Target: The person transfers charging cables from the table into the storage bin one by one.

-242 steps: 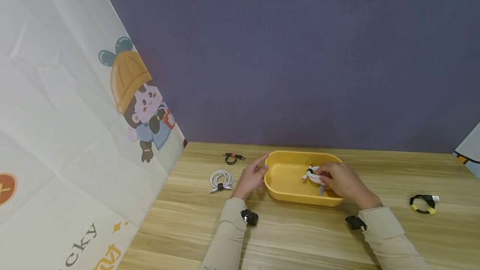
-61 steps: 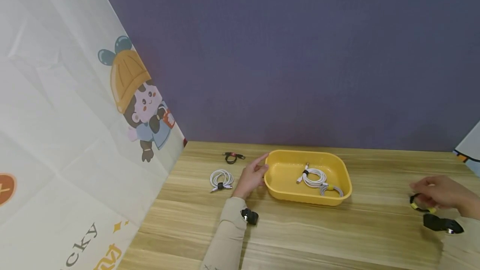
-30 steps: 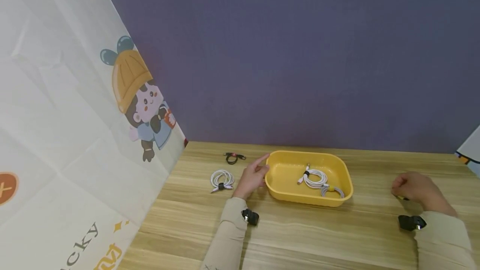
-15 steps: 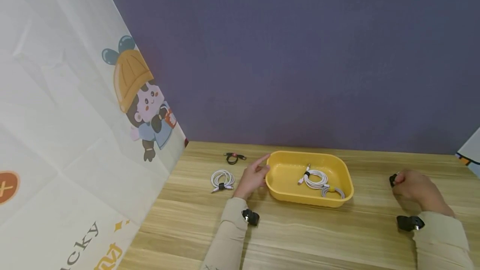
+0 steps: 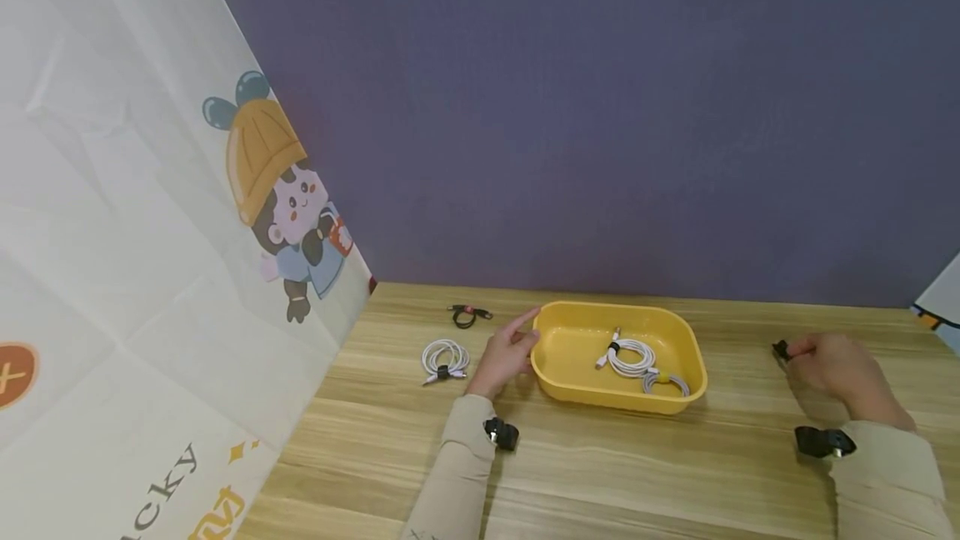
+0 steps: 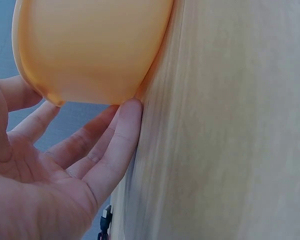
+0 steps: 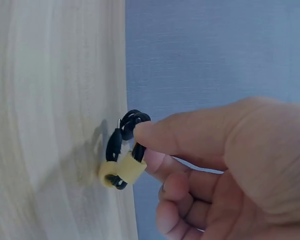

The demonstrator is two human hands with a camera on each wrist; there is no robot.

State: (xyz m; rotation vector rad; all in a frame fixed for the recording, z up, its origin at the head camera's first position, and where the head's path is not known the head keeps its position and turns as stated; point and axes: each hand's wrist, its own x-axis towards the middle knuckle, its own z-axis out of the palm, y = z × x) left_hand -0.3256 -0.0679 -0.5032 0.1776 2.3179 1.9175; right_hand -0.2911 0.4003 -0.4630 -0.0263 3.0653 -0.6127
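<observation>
The right hand [image 5: 842,369] pinches the black cable [image 7: 114,146]; squeeze its loops together. The left hand [image 5: 504,362], loosely spread against the yellow bin [image 5: 570,353], should steady it.

A wood-grain table [image 5: 637,477], purplish panel [image 5: 577,115] and cartoon-printed sheet [image 5: 112,207] suggest a screened-off work corner.

Smooth, glossy plastic tray [image 5: 611,399], smooth plastic-sheathed held cable [image 7: 114,145], wood-grain tabletop [image 5: 637,473], matt backdrop [image 5: 570,123], creased paper-like sheet [image 5: 112,190]
</observation>
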